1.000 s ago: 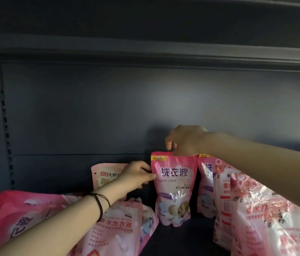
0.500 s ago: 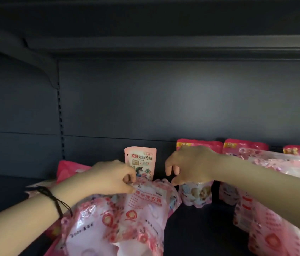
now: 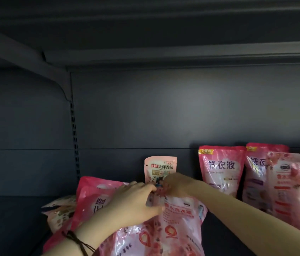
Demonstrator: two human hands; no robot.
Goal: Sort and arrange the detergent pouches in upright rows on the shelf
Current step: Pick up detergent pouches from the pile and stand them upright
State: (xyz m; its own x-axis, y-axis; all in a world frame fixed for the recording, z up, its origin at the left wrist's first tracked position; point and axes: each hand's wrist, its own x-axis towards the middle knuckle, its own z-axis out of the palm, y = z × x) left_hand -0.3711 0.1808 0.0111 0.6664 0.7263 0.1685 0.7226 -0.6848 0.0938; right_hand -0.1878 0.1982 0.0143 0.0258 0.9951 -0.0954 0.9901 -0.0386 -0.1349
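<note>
Pouches (image 3: 221, 169) right of the hands stand upright. Left hand (image 3: 132, 202) and right hand (image 3: 177, 185) pinch a floral pouch (image 3: 178, 222); a heap (image 3: 90, 196) beneath lies unsorted.

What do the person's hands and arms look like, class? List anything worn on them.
Both arms are bare as far as the view shows: no sleeves, no gloves. The left hand has a thin dark cord bracelet of several strands round its wrist. The right hand and its arm wear nothing visible; no rings show on either.
</note>
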